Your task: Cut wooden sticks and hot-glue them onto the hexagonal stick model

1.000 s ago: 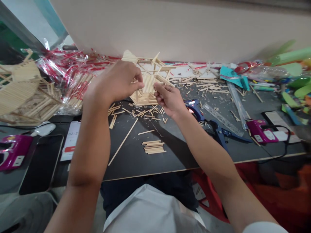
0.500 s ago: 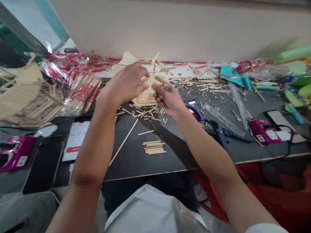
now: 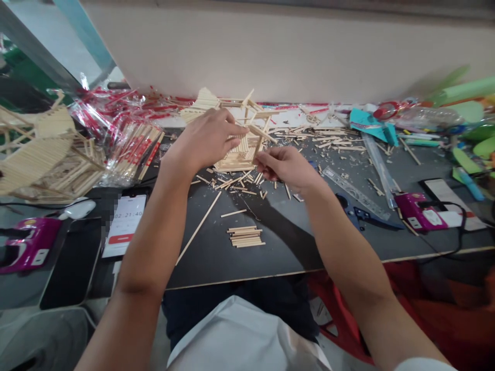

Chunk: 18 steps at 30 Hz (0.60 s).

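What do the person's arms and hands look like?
The left hand and right hand have no gloves, and I can't see a watch or bracelet. The left arm is bare as far as it shows. The right arm is bare too, up to a bit of white sleeve at the picture's bottom edge.

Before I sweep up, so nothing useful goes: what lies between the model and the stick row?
Head view: scattered offcuts, then one loose short stick and a thin strand.
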Each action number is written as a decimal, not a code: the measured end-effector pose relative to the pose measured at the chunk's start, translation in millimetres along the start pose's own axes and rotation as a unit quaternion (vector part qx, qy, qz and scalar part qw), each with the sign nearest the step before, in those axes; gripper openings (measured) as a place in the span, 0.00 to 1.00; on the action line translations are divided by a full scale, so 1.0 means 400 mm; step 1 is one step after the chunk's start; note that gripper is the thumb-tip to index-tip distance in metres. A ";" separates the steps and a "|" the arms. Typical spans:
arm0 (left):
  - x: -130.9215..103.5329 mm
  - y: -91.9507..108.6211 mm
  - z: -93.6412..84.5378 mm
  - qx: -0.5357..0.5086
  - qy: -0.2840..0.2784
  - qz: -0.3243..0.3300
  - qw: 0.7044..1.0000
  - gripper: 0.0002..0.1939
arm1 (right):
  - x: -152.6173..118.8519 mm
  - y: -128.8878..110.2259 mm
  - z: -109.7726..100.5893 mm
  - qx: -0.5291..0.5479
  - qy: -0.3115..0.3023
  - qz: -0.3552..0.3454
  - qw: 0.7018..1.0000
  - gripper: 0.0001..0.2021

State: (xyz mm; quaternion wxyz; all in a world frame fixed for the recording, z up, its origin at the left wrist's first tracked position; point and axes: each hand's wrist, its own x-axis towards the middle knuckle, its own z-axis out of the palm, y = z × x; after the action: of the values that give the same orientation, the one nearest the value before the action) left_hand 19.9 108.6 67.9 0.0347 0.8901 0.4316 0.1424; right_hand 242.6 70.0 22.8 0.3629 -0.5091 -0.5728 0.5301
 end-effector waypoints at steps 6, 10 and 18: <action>0.004 0.007 -0.002 0.022 -0.012 -0.005 1.000 0.19 | -0.060 0.021 -0.151 -0.378 0.102 -0.001 0.920 0.15; 0.004 0.010 -0.002 0.014 -0.008 -0.015 1.000 0.19 | -0.080 0.058 -0.203 -0.515 0.187 0.100 0.830 0.12; 0.003 0.005 0.002 0.022 -0.008 -0.008 1.000 0.19 | -0.081 0.107 -0.206 -0.611 0.062 0.194 0.765 0.29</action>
State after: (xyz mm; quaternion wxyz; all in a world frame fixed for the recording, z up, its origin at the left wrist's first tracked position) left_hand 22.3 108.6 67.8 0.0193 0.8884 0.4411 0.1258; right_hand 336.9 54.9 -0.6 -0.1006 -0.7548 -0.6413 0.0945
